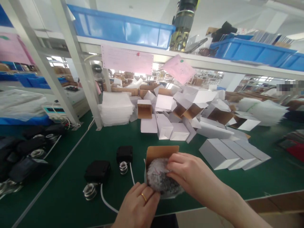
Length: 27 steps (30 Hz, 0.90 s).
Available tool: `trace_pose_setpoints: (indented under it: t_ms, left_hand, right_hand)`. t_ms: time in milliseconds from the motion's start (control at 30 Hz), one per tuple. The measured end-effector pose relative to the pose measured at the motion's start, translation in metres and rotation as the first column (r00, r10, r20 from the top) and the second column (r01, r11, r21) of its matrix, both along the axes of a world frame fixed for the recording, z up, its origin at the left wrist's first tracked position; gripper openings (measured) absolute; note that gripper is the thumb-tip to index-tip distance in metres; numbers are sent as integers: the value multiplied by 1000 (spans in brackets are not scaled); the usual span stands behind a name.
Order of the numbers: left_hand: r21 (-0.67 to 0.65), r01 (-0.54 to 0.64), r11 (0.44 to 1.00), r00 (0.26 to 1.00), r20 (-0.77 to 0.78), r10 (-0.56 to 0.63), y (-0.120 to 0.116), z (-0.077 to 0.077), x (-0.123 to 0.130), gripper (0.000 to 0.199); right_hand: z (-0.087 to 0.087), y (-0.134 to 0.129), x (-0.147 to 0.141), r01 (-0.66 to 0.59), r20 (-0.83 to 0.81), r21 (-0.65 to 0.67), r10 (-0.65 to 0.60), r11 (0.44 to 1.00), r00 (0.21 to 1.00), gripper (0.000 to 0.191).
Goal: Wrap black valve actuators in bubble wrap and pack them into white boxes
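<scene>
In front of me an open cardboard box [162, 152], white outside and brown inside, has a bubble-wrapped bundle [159, 175] in its mouth. Something dark shows through the wrap. My left hand [140, 202], with a ring on one finger, is closed at the near left side of the box and bundle; its fingertips are partly hidden. From the right, my right hand [187, 172] grips the top of the bundle with bent fingers. Two black devices with metal threaded fittings and white cables lie left of the box, the nearer device [97, 171] and the farther device [124, 154].
Opened white boxes [163, 103] are piled at the back, with closed white boxes [219, 153] to the right. A stack of bubble-wrap sheets [116, 109] stands by the shelf post. More black devices [30, 164] lie left. A shelf with blue bins [125, 30] hangs overhead.
</scene>
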<state>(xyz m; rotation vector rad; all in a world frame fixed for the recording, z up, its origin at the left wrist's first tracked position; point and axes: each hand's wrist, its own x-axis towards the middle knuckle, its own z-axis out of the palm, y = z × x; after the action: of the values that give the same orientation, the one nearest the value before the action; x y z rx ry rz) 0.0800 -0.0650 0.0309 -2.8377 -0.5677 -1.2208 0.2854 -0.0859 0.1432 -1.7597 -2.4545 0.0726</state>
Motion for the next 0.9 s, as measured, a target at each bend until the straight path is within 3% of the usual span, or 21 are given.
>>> trace_pose_setpoints:
  t_ms: [100, 267, 467, 567, 667, 733, 800, 867, 900]
  left_hand:
    - [8, 19, 1000, 1000, -11, -19, 2, 2, -1, 27]
    - [31, -6, 1000, 1000, -7, 6, 1, 0, -2, 28]
    - [2, 8, 1000, 999, -41, -8, -1, 5, -2, 31]
    - [10, -4, 1000, 999, -47, 4, 0, 7, 1, 31]
    - [92, -17, 996, 994, 111, 7, 0, 4, -2, 32]
    - [90, -51, 995, 970, 241, 28, -2, 2, -11, 24]
    - [-6, -113, 994, 948, 297, 110, -4, 2, -21, 14]
    - [-132, -158, 979, 942, 276, 190, -3, 4, -28, 25]
    - [-181, -145, 973, 948, 255, 189, -2, 6, -29, 31]
  right_hand:
    - [2, 10, -4, 6, 130, -120, 10, 993, 991, 21]
    - [2, 6, -12, -79, 367, -176, 140, 981, 920, 20]
    - [-12, -2, -26, -120, 352, -206, 188, 971, 917, 18]
    - [-18, -7, -22, -165, 312, -146, 204, 975, 928, 17]
    - [-22, -15, -2, -191, -21, 44, 192, 981, 981, 20]
    - [-29, -19, 17, -34, -380, 239, 126, 970, 916, 23]
    - [-42, -19, 35, 209, -666, 294, 43, 933, 745, 19]
    - [-62, -15, 46, 323, -845, 130, -66, 937, 531, 20]
    - [-74, -12, 48, 305, -903, 3, -129, 952, 411, 30]
